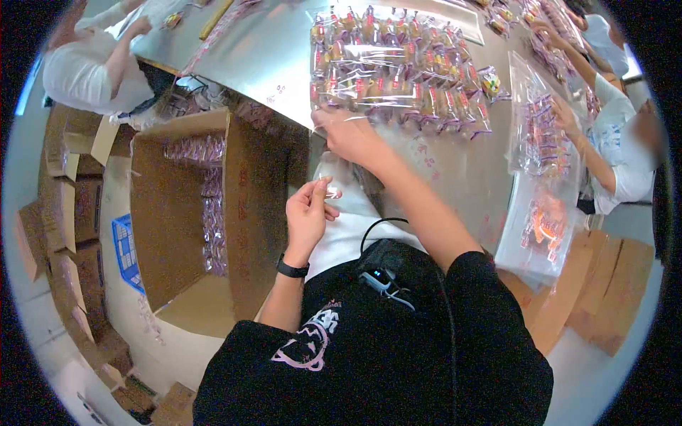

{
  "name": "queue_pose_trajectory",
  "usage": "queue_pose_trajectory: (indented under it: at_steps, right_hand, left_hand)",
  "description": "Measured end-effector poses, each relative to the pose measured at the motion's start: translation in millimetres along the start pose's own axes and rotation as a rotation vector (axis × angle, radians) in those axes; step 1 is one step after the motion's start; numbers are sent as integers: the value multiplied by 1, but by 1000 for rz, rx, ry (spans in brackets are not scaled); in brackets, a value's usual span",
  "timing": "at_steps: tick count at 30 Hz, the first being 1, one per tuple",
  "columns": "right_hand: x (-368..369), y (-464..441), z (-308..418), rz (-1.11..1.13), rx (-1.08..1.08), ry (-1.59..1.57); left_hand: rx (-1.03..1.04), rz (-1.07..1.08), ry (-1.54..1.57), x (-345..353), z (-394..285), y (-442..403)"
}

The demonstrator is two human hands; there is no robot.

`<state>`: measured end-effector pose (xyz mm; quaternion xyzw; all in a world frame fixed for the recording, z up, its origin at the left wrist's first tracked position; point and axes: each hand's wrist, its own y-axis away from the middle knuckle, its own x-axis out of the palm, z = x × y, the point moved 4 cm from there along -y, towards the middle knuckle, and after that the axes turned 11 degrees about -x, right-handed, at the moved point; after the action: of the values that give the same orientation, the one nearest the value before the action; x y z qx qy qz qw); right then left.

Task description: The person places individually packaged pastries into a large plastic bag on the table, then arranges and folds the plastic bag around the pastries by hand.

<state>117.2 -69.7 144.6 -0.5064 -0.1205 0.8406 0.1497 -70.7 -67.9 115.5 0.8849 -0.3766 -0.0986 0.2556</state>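
A large clear plastic bag (366, 91) filled with rows of small wrapped snacks with red and purple marks lies flat on the metal table. At its near left corner is my right hand (349, 139), fingers closed on the plastic edge. Lower down, in front of my body, my left hand (307, 215) pinches a small shiny piece of clear film (332, 190) between thumb and fingers. A dark band circles that wrist.
An open cardboard box (181, 213) on my left holds bags of wrapped snacks. To the right, a stack of clear bags (529, 245) lies by another filled bag (543, 135) under a co-worker's hands. A second person (89, 78) stands at upper left. A blue crate (128, 252) sits behind the box.
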Motion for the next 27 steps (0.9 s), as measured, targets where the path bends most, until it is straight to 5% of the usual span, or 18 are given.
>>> queue_pose_trajectory:
  at_steps: [10, 13, 16, 18, 20, 21, 24, 27]
  right_hand:
    - [-10, 25, 21, 152, 42, -116]
    - [-46, 68, 14, -79, -62, -23]
    - [-76, 105, -19, -55, 242, 4]
    - [-85, 119, -13, 73, 256, 129]
    - [-90, 130, -8, 77, 241, 238]
    - [-84, 139, 3, 24, 224, 271]
    - [-59, 155, 17, 25, 243, 333]
    - [-43, 162, 11, 21, 251, 367]
  left_hand:
    - [-6, 13, 6, -27, -11, -7]
    - [89, -109, 16, -31, -14, -1]
    - [238, -174, 25, -36, -19, 9]
    - [285, -355, 127, -39, -30, 19]
    - [595, -521, -29, -43, -37, 32]
    - [726, -503, -88, -26, -56, 40]
    - [806, 0, -553, 49, -111, 36]
    - [838, 303, -831, 121, -104, -22]
